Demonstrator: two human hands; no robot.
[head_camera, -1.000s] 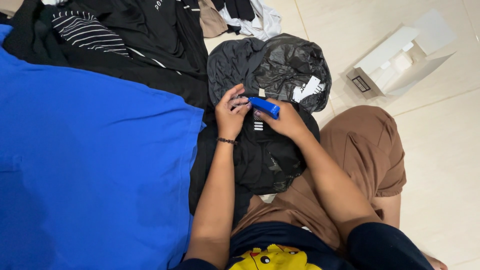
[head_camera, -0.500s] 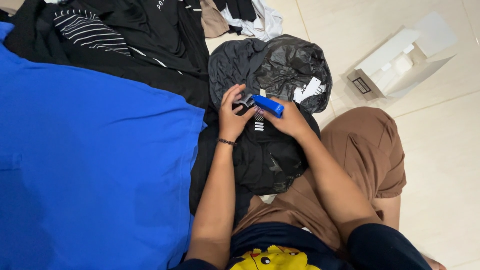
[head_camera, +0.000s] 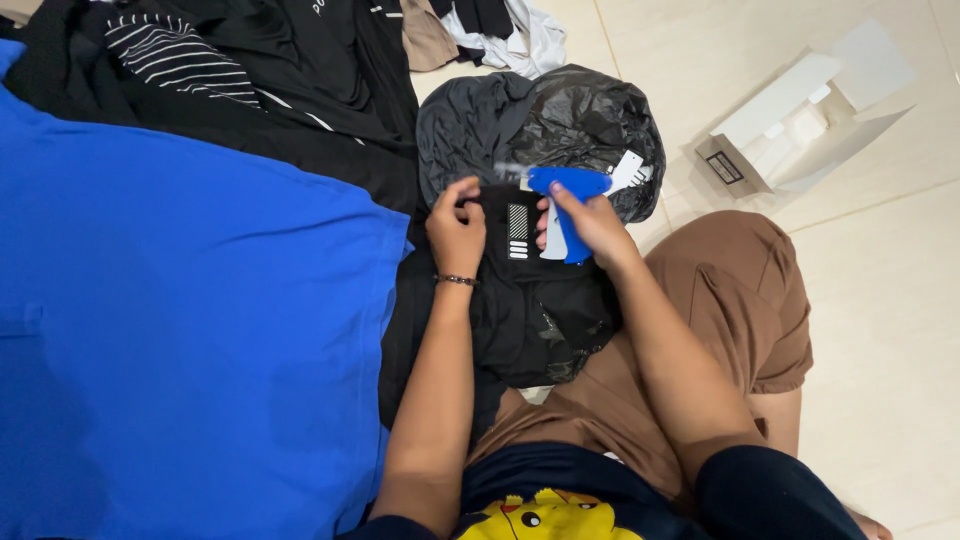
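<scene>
A black garment (head_camera: 545, 315) lies over my lap, with a striped label (head_camera: 517, 231) near its top edge. My left hand (head_camera: 456, 228) pinches the garment's upper left edge, just left of the label. My right hand (head_camera: 590, 222) grips a blue tagging gun (head_camera: 566, 200) with its needle pointing left above the label. A white paper tag (head_camera: 626, 172) lies beside the gun, against a black plastic bag (head_camera: 590, 120).
A large blue cloth (head_camera: 180, 340) covers the floor to my left. Dark clothes, one with white stripes (head_camera: 180, 50), are piled at the top. An open white cardboard box (head_camera: 800, 125) sits on the tiled floor at the upper right.
My right hand has lifted the blue tagging gun up and to the right, away from the garment. My left hand has opened slightly and still holds the garment's edge.
</scene>
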